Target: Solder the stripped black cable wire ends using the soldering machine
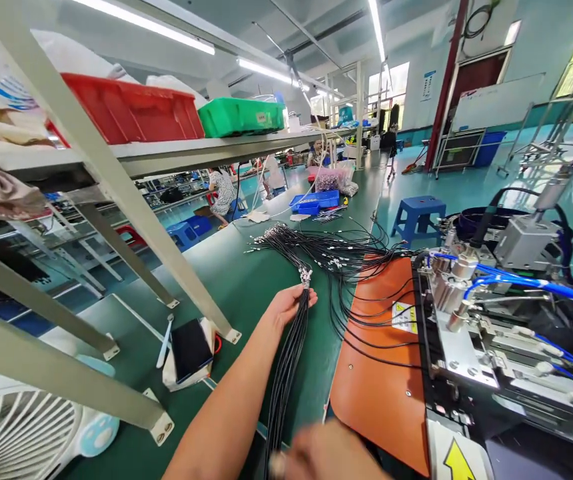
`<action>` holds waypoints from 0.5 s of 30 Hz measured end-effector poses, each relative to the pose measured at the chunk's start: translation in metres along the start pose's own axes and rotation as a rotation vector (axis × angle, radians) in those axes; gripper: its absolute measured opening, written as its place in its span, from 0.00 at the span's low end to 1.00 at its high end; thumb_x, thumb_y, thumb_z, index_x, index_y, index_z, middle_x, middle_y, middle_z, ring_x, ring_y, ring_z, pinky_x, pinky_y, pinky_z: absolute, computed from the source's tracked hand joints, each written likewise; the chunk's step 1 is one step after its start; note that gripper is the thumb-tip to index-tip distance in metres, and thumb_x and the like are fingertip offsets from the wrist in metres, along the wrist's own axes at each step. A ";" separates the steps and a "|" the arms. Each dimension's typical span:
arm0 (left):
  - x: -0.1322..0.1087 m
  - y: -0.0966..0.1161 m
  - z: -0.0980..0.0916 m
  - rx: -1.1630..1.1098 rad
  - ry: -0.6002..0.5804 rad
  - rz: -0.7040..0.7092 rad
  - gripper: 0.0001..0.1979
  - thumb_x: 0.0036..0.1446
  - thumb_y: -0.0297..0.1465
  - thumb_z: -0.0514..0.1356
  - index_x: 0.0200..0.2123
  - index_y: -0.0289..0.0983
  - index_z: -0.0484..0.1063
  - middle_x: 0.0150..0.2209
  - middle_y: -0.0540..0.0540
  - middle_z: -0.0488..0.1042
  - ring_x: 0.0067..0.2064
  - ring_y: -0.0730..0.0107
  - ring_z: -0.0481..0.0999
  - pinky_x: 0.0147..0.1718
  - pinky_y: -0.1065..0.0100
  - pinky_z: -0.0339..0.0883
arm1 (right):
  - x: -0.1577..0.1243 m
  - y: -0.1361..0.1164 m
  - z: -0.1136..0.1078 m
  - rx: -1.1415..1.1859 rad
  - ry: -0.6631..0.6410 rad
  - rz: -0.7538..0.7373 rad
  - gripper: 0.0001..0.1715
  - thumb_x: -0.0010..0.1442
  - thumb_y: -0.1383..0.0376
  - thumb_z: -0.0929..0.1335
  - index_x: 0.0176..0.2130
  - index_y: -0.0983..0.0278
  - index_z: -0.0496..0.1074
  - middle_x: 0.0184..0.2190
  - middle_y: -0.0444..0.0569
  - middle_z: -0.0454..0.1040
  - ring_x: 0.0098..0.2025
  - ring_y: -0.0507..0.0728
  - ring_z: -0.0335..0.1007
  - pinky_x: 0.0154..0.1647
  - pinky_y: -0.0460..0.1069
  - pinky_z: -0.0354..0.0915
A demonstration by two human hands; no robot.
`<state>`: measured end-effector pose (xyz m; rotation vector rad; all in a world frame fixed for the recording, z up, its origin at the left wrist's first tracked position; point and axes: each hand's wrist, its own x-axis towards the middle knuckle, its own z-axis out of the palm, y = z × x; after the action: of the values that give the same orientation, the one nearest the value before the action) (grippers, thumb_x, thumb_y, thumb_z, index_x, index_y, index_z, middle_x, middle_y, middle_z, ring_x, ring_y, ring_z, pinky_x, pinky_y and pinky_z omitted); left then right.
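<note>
My left hand (290, 305) is closed around a bundle of thin black cables (289, 360) just below its cluster of small silvery connectors (305, 277). From there the bundle hangs down toward the bottom edge of the view. My right hand (326, 453) is smeared by motion beside the lower part of the bundle, and its fingers do not show clearly. Beyond my left hand, a spread heap of similar black cables (316, 243) lies on the green tabletop (231, 287). Several loose cables run across an orange plate (376, 393) to the right.
A machine with metal cylinders (449, 293) and blue tubes borders the right side. Shelf posts (156, 200) rise at left, near a fan (26, 427) and a dark phone-like device (193, 350). Further back are a blue tray (315, 202) and a blue stool (419, 217).
</note>
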<state>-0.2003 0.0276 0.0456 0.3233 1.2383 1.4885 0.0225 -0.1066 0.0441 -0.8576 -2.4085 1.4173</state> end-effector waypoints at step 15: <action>0.031 -0.030 -0.012 0.122 0.035 0.119 0.16 0.65 0.36 0.59 0.52 0.34 0.69 0.49 0.42 0.73 0.45 0.64 0.76 0.43 0.58 0.74 | 0.231 0.071 -0.086 0.372 0.346 0.303 0.14 0.68 0.60 0.67 0.50 0.66 0.71 0.43 0.49 0.75 0.37 0.53 0.74 0.36 0.50 0.74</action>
<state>-0.2035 0.0426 0.0036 0.4612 1.3607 1.5282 -0.0978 0.1158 0.0041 -1.2780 -1.7461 1.5930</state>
